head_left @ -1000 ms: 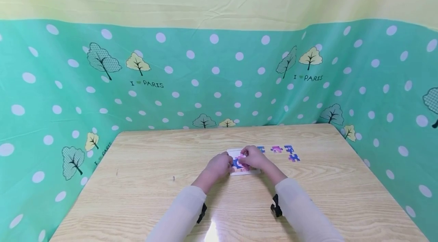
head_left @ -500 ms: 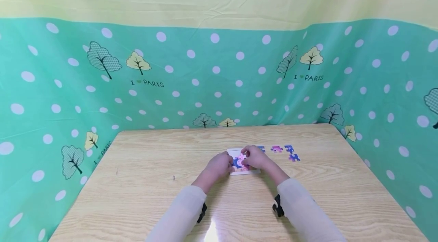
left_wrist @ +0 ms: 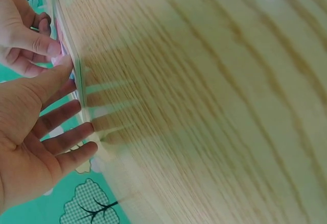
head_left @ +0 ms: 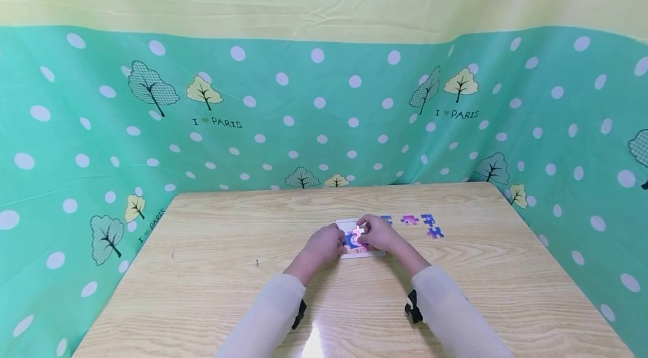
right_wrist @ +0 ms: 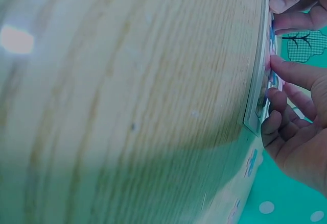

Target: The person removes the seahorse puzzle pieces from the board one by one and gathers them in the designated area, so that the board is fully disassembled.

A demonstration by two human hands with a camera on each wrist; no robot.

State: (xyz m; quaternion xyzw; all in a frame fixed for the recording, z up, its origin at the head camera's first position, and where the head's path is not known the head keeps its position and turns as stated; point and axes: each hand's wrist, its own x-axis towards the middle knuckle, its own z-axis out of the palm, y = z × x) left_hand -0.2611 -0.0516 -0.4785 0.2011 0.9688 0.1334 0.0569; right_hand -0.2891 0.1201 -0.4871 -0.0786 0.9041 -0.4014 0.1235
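Observation:
A small white-rimmed puzzle tray (head_left: 361, 255) lies on the table, partly filled with blue and pink jigsaw pieces. My left hand (head_left: 323, 244) holds the tray's left end, thumb and index finger at its rim; in the left wrist view the other fingers are spread. Over the tray's middle, my right hand (head_left: 381, 234) pinches a pink jigsaw piece (head_left: 358, 232) between thumb and finger, close above the assembled part. In the right wrist view the thumb (right_wrist: 294, 72) is right at the pieces. The right fingers hide part of the tray's right side.
Several loose jigsaw pieces lie right of the tray: a blue piece (head_left: 386, 219), a pink piece (head_left: 409, 220), and blue-purple pieces (head_left: 435, 232) farther right. A green dotted curtain (head_left: 319, 121) hangs behind the wooden table (head_left: 212, 268). A small dark mark (head_left: 257, 263) shows left of the hands.
The right hand has shifted slightly, and the pink piece in its fingers shows more openly over the tray. The left hand stays at the tray's left end.

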